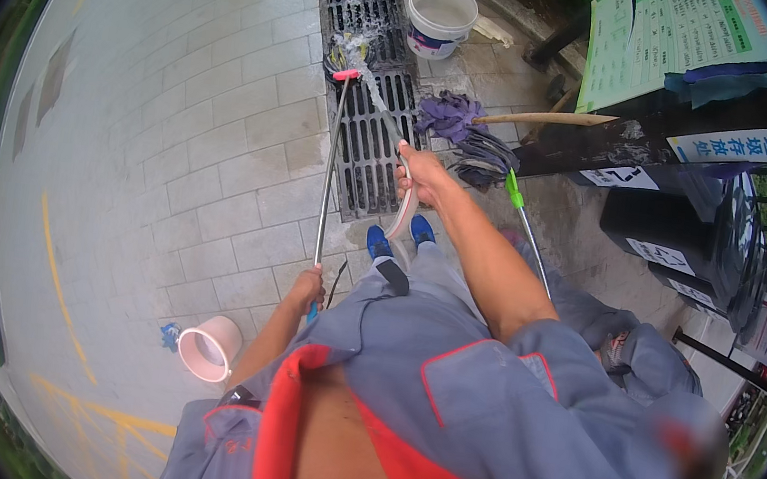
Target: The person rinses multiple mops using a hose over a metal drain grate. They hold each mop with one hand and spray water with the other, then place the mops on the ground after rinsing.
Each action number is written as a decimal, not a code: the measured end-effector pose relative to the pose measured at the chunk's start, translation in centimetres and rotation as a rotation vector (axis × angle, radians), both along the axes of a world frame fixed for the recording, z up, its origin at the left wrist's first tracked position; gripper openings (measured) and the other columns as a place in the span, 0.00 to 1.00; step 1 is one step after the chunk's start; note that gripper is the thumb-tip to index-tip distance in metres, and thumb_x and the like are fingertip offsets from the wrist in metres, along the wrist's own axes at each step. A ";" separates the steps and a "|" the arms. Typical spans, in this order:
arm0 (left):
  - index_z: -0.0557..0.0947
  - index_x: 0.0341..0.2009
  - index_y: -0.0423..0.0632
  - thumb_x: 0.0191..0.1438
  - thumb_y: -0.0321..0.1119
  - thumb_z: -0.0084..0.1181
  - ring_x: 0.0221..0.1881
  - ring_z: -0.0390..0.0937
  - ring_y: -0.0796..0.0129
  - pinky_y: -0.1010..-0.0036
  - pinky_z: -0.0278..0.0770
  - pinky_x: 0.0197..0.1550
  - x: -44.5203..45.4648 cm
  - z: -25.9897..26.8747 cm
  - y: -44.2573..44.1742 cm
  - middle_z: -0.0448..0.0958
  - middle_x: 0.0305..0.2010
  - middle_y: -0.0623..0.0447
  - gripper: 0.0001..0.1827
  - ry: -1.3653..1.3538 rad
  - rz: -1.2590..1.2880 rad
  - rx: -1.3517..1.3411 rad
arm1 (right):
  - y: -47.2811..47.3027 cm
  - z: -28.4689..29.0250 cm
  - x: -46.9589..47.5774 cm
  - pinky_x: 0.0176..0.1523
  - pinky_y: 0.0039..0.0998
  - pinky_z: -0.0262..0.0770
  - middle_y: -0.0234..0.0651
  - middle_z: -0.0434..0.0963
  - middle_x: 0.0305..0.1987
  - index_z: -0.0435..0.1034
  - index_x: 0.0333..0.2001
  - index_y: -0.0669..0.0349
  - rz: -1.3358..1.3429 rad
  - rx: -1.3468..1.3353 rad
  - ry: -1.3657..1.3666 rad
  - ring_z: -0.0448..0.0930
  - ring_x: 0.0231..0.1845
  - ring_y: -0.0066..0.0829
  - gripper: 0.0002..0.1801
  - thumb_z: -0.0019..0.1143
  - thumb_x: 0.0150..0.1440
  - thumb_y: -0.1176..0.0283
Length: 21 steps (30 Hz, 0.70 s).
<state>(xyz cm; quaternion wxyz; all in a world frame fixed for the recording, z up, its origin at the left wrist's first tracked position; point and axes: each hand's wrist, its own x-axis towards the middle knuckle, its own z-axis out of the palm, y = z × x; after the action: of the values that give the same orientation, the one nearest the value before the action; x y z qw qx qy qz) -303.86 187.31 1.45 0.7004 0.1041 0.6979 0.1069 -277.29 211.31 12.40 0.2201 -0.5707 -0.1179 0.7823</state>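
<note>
My left hand (306, 289) grips the lower end of a metal mop handle (328, 182). At its far end a red clamp (345, 75) holds a dark and yellow mop head (341, 58), which rests on the cast-iron drain grate (371, 145). My right hand (420, 174) is closed around a clear hose (405, 206) with a red stripe. Water (368, 72) runs from the hose onto the mop head and splashes over the grate. The hose trails down between my blue shoes. To the right of the grate lie a purple mop head (452, 115) and a grey mop head (485, 157) with a green clamp.
A white bucket (443, 13) stands beside the grate's far end. A pink bucket (210, 349) and a blue cloth (170, 335) are at lower left. Black wheeled bins (679, 225) and a dark post with signs stand at right. Another person in grey clothes (652, 359) is close on my right.
</note>
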 end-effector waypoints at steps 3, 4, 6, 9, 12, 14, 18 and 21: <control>0.64 0.26 0.54 0.63 0.57 0.37 0.10 0.54 0.68 0.68 0.57 0.14 -0.2 0.4 0.2 0.56 0.12 0.57 0.22 -0.043 0.002 -0.003 | -0.3 0.1 -0.2 0.24 0.38 0.66 0.27 0.62 0.19 0.60 0.42 0.55 -0.003 -0.003 -0.032 0.57 0.12 0.20 0.16 0.41 0.65 0.53; 0.63 0.26 0.54 0.63 0.57 0.37 0.10 0.53 0.68 0.68 0.57 0.14 -0.2 0.4 0.3 0.56 0.12 0.57 0.22 -0.043 -0.001 -0.011 | -0.3 0.5 -0.3 0.24 0.37 0.66 0.26 0.62 0.18 0.59 0.35 0.54 -0.016 -0.001 -0.050 0.57 0.11 0.20 0.17 0.43 0.64 0.53; 0.63 0.26 0.54 0.63 0.56 0.37 0.10 0.53 0.68 0.68 0.56 0.14 -0.3 0.4 0.3 0.56 0.12 0.57 0.22 -0.039 -0.002 -0.025 | -0.2 0.6 -0.2 0.24 0.37 0.66 0.26 0.62 0.18 0.59 0.36 0.55 -0.024 -0.002 -0.038 0.57 0.11 0.20 0.17 0.43 0.64 0.53; 0.64 0.27 0.54 0.63 0.56 0.38 0.10 0.54 0.68 0.68 0.56 0.14 -0.3 0.2 0.1 0.56 0.12 0.56 0.21 -0.033 0.021 -0.013 | 0.0 0.7 0.0 0.23 0.34 0.65 0.25 0.62 0.17 0.59 0.35 0.55 -0.030 -0.003 -0.021 0.56 0.11 0.19 0.17 0.41 0.65 0.52; 0.64 0.28 0.54 0.63 0.56 0.38 0.11 0.55 0.68 0.68 0.56 0.14 0.1 0.2 0.3 0.57 0.13 0.56 0.20 -0.028 0.043 -0.025 | 0.5 0.7 0.3 0.22 0.31 0.62 0.23 0.60 0.17 0.60 0.32 0.56 -0.029 -0.034 -0.029 0.54 0.11 0.17 0.19 0.39 0.65 0.51; 0.65 0.29 0.53 0.63 0.56 0.38 0.11 0.55 0.68 0.67 0.57 0.14 0.1 -0.2 0.0 0.57 0.13 0.56 0.21 -0.041 0.074 -0.025 | 0.9 0.9 0.6 0.21 0.33 0.62 0.24 0.60 0.17 0.58 0.34 0.55 -0.016 -0.042 -0.004 0.54 0.11 0.18 0.18 0.40 0.65 0.52; 0.65 0.30 0.52 0.63 0.57 0.38 0.12 0.57 0.66 0.65 0.59 0.14 -0.4 -2.4 -0.9 0.60 0.15 0.54 0.22 -0.080 0.101 0.002 | 1.5 1.0 0.6 0.22 0.37 0.66 0.26 0.61 0.18 0.58 0.34 0.55 0.053 -0.039 0.004 0.55 0.10 0.19 0.17 0.40 0.65 0.53; 0.66 0.29 0.50 0.62 0.58 0.38 0.12 0.58 0.65 0.64 0.60 0.14 0.5 -4.4 -2.0 0.63 0.17 0.51 0.24 -0.071 0.105 0.051 | 1.9 2.2 0.6 0.22 0.36 0.66 0.26 0.61 0.18 0.58 0.33 0.55 0.084 -0.035 -0.080 0.55 0.10 0.19 0.18 0.41 0.65 0.53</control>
<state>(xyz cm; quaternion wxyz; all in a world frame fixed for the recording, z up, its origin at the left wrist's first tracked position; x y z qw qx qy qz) -303.40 185.35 -2.97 0.7154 0.0813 0.6741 0.1650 -276.69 213.20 14.58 0.1719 -0.5999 -0.1367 0.7694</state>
